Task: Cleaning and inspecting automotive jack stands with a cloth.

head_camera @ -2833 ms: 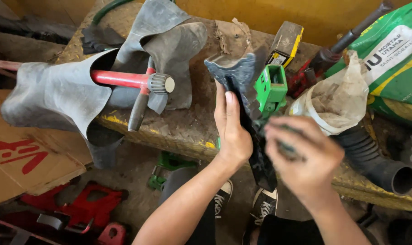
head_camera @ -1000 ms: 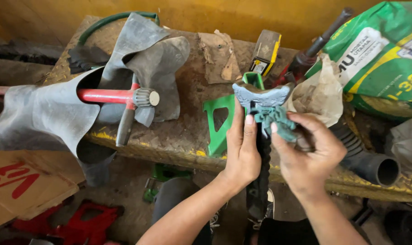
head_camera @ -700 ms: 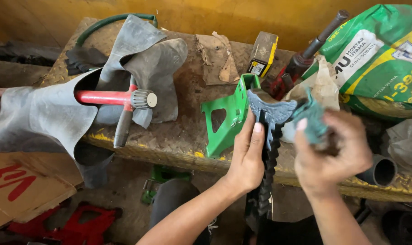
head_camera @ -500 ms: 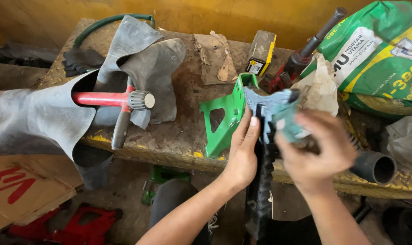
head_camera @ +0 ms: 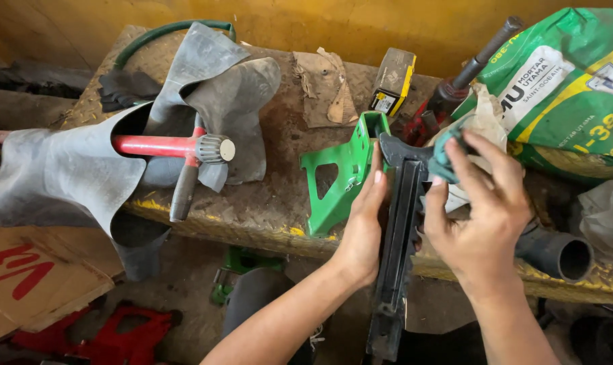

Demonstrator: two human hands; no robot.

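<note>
Hands at bench: left hand [head_camera: 360, 226] flat, fingers extended against black bar [head_camera: 398, 250]; right hand [head_camera: 479, 216] pinches teal cloth [head_camera: 444, 145]. Green-and-white sack [head_camera: 570, 88] at right; small black-yellow box [head_camera: 394, 80] behind.

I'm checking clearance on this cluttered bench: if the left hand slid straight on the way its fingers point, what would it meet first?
Probably the green metal bracket, which the left hand already touches at its fingers. Beyond it lies the yellow-and-black box, though depth is unclear.

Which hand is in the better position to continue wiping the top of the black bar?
The right hand, probably. It already holds the teal cloth against the top of the black bar. The left hand lies flat along the bar's side, steadying it, without any cloth.
</note>
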